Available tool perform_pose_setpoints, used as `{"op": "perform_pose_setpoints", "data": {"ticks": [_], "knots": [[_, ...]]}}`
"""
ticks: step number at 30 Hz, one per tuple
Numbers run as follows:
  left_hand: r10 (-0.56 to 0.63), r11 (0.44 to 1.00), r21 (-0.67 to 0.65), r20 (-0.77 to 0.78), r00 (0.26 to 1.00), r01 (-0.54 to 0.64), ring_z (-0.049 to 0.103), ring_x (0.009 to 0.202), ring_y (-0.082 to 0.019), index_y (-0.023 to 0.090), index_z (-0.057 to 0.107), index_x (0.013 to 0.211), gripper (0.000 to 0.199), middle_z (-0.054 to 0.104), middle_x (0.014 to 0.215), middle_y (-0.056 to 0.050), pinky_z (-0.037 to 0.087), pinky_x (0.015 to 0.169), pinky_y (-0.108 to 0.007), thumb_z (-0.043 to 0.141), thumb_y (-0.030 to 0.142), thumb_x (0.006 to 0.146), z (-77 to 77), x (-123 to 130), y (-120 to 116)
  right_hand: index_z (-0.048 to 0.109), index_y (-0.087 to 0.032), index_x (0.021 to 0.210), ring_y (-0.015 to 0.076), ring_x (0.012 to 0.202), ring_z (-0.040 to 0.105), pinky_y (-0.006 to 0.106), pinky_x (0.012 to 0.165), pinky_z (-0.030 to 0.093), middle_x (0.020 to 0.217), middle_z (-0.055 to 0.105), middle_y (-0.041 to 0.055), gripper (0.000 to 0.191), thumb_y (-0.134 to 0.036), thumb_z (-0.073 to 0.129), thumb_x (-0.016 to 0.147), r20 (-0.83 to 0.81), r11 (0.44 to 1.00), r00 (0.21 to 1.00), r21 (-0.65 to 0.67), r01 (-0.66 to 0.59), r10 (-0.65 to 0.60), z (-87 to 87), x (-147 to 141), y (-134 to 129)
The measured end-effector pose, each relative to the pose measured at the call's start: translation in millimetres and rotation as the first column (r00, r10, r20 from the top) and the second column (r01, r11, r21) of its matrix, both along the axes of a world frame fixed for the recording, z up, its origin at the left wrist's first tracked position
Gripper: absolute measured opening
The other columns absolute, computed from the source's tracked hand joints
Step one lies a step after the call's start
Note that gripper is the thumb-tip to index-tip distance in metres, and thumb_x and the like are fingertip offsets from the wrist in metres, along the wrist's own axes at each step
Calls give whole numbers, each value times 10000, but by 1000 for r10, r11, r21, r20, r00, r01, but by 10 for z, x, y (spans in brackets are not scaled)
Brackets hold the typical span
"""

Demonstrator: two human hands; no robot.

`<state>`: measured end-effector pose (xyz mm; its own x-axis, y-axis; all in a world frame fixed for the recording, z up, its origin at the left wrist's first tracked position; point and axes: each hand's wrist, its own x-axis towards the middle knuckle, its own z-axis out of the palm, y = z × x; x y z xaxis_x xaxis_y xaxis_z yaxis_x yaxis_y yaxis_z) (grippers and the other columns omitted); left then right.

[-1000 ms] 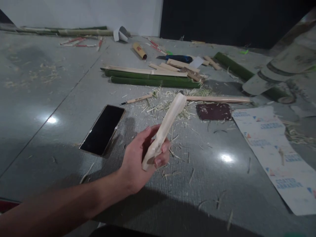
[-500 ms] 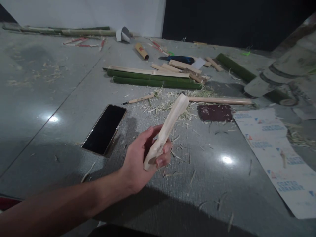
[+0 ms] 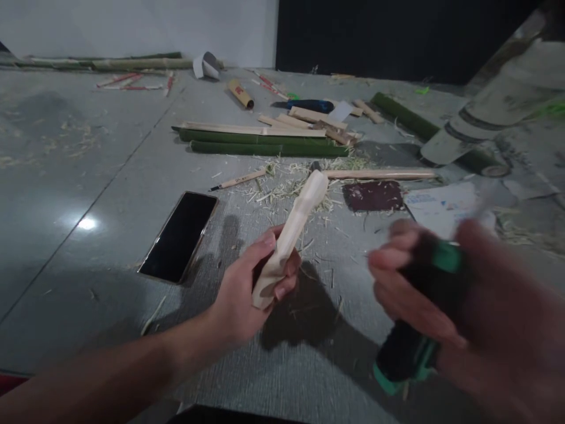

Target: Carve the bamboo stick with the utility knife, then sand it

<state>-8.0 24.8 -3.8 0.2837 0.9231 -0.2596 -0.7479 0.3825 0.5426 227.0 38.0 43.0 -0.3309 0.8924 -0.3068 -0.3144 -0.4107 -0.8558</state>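
Observation:
A pale carved piece of wood (image 3: 293,229), narrow with a rounded upper end, slants up and to the right from my left hand (image 3: 247,288). The fingers of that hand are wrapped round its lower end. On the right, smeared by motion, my right hand (image 3: 468,306) is closed round a black and green tool handle (image 3: 404,353). The tool's blade is too blurred to make out. A gap separates the tool from the wood. My right hand hangs over part of a printed white sheet (image 3: 441,203).
A phone (image 3: 179,237) lies left of my left hand. Beyond are a carving tool (image 3: 238,179), green bamboo strips (image 3: 269,149), a wooden rod (image 3: 379,174), a dark red pad (image 3: 373,195), a blue-black knife (image 3: 309,105) and shavings. A bamboo tube (image 3: 241,94) lies farther back.
My right hand has come into view from the right with the black and green handle in it. My left hand still holds the wood, which has tilted slightly and shows a broader face.

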Motion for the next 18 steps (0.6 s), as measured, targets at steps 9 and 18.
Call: {"op": "perform_pose_setpoints", "data": {"ticks": [9,18], "knots": [[-31,996,83,-98,995,39,433,489,-77,141,661,1116,240,570,693,0,346,509,-207,545,325,1016,-13,36,-33,769,-194,909,29,369,357,219,313,161,939,806,92,391,-503,560,1027,-243,983,962,-105,-152,123,-99,-355,148],[-91,992,70,-145,985,102,445,459,-75,141,654,1084,231,571,688,-6,340,476,-205,525,322,1022,18,29,-44,713,-216,856,60,422,258,237,355,158,632,569,-11,267,-457,663,960,-146,995,987,-68,-77,67,-150,-344,211]]}}
